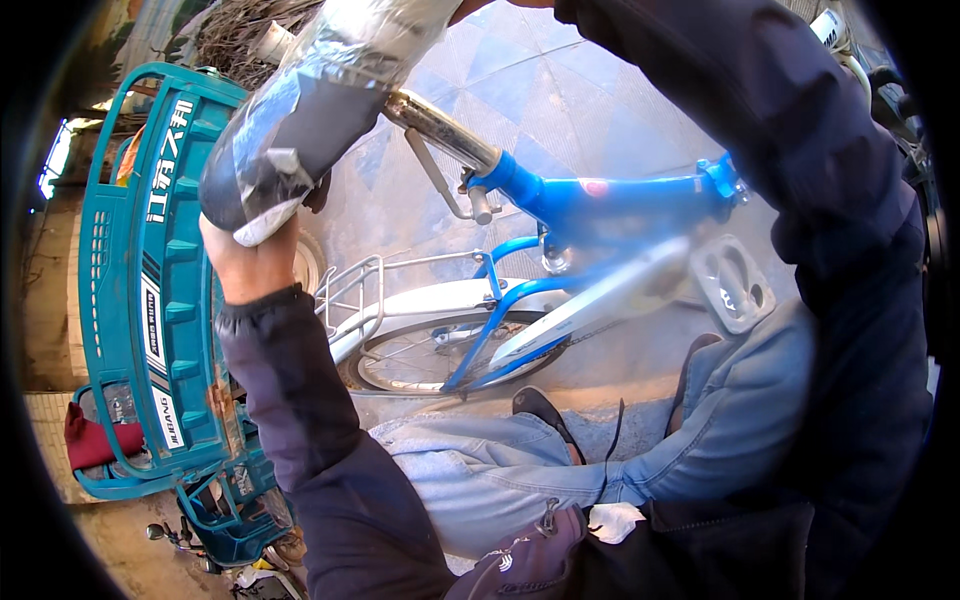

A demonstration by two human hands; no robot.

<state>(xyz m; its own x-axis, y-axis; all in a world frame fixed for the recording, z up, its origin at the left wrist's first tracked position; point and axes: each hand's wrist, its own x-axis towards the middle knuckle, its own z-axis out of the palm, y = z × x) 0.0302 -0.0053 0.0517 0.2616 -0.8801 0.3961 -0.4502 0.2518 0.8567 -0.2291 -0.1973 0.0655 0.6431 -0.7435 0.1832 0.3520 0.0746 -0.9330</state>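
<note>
A black bicycle saddle (pixel 325 125), partly wrapped in clear plastic film, fills the upper left close to me. It sits on a metal seat post (pixel 445 130) that rises from the blue bike frame (pixel 620 205). My left hand (pixel 255 265) is closed around the saddle's lower end; its palm is hidden beneath, and a fingertip shows at the saddle's edge. At the top edge, only a sliver of my right hand (pixel 490 5) appears by the film-covered upper end of the saddle. Its fingers are out of sight.
A teal cargo tricycle (pixel 180 260) stands at the left. Below the frame are the bike's rear wheel (pixel 455 350), a silver rack (pixel 375 295) and a white chain guard (pixel 590 300). A grey plastic piece with openings (pixel 735 285) is beside my jeans-clad knee. Another bike (pixel 850 50) shows at upper right.
</note>
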